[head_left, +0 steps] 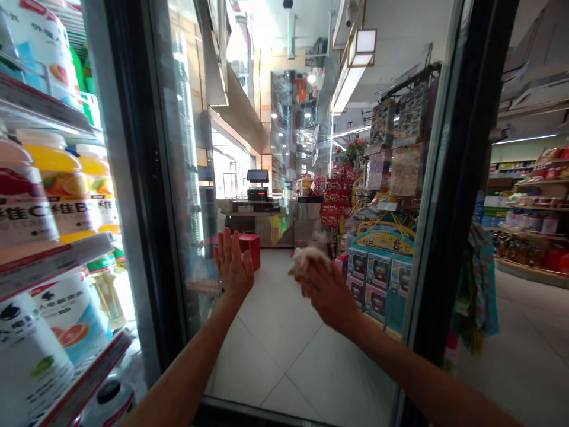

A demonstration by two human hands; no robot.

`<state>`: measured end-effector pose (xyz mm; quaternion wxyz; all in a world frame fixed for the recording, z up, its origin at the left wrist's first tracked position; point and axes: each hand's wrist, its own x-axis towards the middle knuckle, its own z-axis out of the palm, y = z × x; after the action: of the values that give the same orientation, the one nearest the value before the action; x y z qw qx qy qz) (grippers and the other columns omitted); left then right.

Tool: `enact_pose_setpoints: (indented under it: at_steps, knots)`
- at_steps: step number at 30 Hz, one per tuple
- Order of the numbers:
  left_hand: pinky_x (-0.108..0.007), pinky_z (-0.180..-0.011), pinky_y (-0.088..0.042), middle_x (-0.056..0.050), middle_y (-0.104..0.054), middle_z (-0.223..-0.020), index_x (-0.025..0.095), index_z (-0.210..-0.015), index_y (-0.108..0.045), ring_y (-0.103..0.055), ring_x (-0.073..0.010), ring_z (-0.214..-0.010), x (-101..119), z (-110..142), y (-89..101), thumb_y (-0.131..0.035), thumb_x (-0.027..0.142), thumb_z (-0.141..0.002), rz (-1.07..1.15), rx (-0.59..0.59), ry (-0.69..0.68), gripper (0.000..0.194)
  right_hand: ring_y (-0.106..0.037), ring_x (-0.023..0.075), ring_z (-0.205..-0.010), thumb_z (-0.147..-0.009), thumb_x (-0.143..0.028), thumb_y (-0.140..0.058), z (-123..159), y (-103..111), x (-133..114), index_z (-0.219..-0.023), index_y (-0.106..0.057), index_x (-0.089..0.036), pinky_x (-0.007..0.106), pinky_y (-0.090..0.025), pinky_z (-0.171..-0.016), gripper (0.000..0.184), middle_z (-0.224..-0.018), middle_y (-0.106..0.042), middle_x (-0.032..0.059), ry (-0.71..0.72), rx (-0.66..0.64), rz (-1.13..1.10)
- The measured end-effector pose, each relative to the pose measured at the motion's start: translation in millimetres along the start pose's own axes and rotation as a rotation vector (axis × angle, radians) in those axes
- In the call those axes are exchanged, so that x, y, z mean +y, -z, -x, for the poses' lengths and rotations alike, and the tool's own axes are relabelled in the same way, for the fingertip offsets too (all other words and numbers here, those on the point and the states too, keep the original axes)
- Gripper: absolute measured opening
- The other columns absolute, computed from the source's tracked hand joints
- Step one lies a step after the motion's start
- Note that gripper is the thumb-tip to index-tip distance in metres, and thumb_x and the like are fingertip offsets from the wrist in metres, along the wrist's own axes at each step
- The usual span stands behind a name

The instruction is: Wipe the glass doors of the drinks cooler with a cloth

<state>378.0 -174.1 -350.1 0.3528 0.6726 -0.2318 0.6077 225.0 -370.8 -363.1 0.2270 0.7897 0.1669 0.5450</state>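
Note:
A glass door (284, 320) in a dark frame stands open before me, beside a lit drinks fridge. With fingers stretched upward, my left hand (234, 265) rests its palm flat against the glass and holds nothing. To its right, my right hand (323, 283) grips a crumpled whitish cloth (310, 260) and presses it toward the pane at about the same height. The cloth is slightly blurred. Through the pane, or mirrored in it, show a shop counter and a tiled floor.
Shelves of bottled drinks (66, 184) stand close on the left, with price rails (57, 261) jutting out. Beyond the glass are a checkout counter (271, 228), a red box (250, 250) and a rack of boxed toys (377, 273). Stocked store shelves (533, 219) line the far right.

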Motion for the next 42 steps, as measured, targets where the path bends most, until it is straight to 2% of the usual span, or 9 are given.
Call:
enact_pose_setpoints:
  at_steps: [4,10,12,16,19,26,34,39,42]
  knots:
    - [-0.044,-0.111,-0.013,-0.014,-0.026,-0.145,0.014,-0.139,-0.028,-0.015,-0.0214,-0.137,-1.9,4.3,0.0,-0.031,0.030,-0.090,-0.004,0.013,-0.019,0.051,-0.034,0.0193,-0.130,-0.084,-0.020,-0.046,-0.7,-1.0,3.5,-0.121,-0.052,-0.028,0.043,-0.016,-0.112,0.038,-0.135,-0.048,0.0004,0.087,-0.017,0.023]
    - [-0.044,-0.111,-0.014,-0.015,-0.025,-0.146,0.012,-0.139,-0.027,-0.015,-0.0216,-0.137,-3.2,4.2,-1.5,-0.031,0.030,-0.090,-0.014,0.023,-0.026,0.052,-0.020,0.0296,-0.136,-0.085,-0.028,-0.043,-101.3,43.8,98.3,-0.132,-0.040,-0.023,0.058,-0.017,-0.107,0.047,-0.148,-0.024,0.0087,-0.408,0.197,0.164]
    - [-0.044,-0.111,-0.013,-0.014,-0.025,-0.146,0.013,-0.139,-0.026,-0.014,-0.0215,-0.138,-3.1,4.3,-1.6,-0.031,0.030,-0.090,-0.012,0.021,-0.024,0.052,-0.017,0.0292,-0.137,-0.085,-0.027,-0.042,-102.0,38.8,87.4,-0.133,-0.039,-0.023,0.058,-0.016,-0.108,0.048,-0.148,-0.023,0.0069,-0.370,0.160,0.118]
    - [-0.044,-0.111,-0.014,-0.014,-0.025,-0.146,0.013,-0.139,-0.026,-0.015,-0.0216,-0.137,-3.2,4.6,-1.3,-0.032,0.030,-0.090,-0.006,0.016,-0.022,0.052,-0.023,0.0227,-0.136,-0.084,-0.022,-0.041,-46.6,7.1,16.3,-0.131,-0.041,-0.026,0.047,-0.022,-0.111,0.047,-0.143,-0.037,0.0017,0.076,-0.041,0.020]
    - [-0.044,-0.111,-0.015,-0.013,-0.025,-0.146,0.014,-0.139,-0.027,-0.016,-0.0215,-0.137,-4.1,4.3,-1.0,-0.032,0.030,-0.090,0.001,0.013,-0.012,0.052,-0.027,0.0168,-0.134,-0.085,-0.021,-0.039,-29.5,-0.8,0.0,-0.126,-0.046,-0.031,0.038,-0.027,-0.110,0.043,-0.139,-0.041,-0.0052,0.254,-0.098,0.052]
    - [-0.044,-0.111,-0.014,-0.013,-0.024,-0.146,0.013,-0.139,-0.027,-0.014,-0.0215,-0.137,-4.3,4.4,0.0,-0.031,0.031,-0.090,-0.002,-0.008,-0.012,0.052,-0.023,0.0292,-0.135,-0.086,-0.028,-0.041,-126.2,38.1,81.8,-0.131,-0.042,-0.022,0.057,-0.019,-0.108,0.045,-0.147,-0.027,0.0078,-0.309,0.161,0.137]
    - [-0.043,-0.111,-0.016,-0.012,-0.030,-0.144,0.017,-0.136,-0.033,-0.018,-0.0209,-0.137,-32.3,4.2,10.5,-0.035,0.027,-0.089,0.004,-0.059,-0.092,0.048,-0.031,0.0178,-0.132,-0.084,-0.019,-0.043,-57.1,-13.9,-13.8,-0.126,-0.047,-0.023,0.040,-0.026,-0.110,0.043,-0.139,-0.043,0.0011,0.331,-0.038,-0.068]
    - [-0.047,-0.108,-0.023,-0.014,-0.026,-0.145,0.017,-0.137,-0.030,-0.021,-0.0229,-0.136,-80.2,7.7,26.7,-0.035,0.028,-0.089,-0.069,0.000,0.141,0.049,-0.023,0.0249,-0.136,-0.086,-0.024,-0.041,-134.2,12.1,36.3,-0.129,-0.044,-0.023,0.053,-0.015,-0.111,0.043,-0.145,-0.032,0.0065,-0.102,0.064,-0.022]
    - [-0.044,-0.108,-0.025,-0.013,-0.029,-0.144,0.016,-0.137,-0.031,-0.022,-0.0215,-0.135,-96.3,11.2,33.9,-0.036,0.027,-0.089,-0.065,-0.036,0.116,0.050,-0.019,0.0258,-0.137,-0.086,-0.025,-0.042,-157.3,5.5,29.0,-0.130,-0.043,-0.022,0.053,-0.013,-0.112,0.044,-0.146,-0.030,0.0065,-0.131,0.074,-0.050]
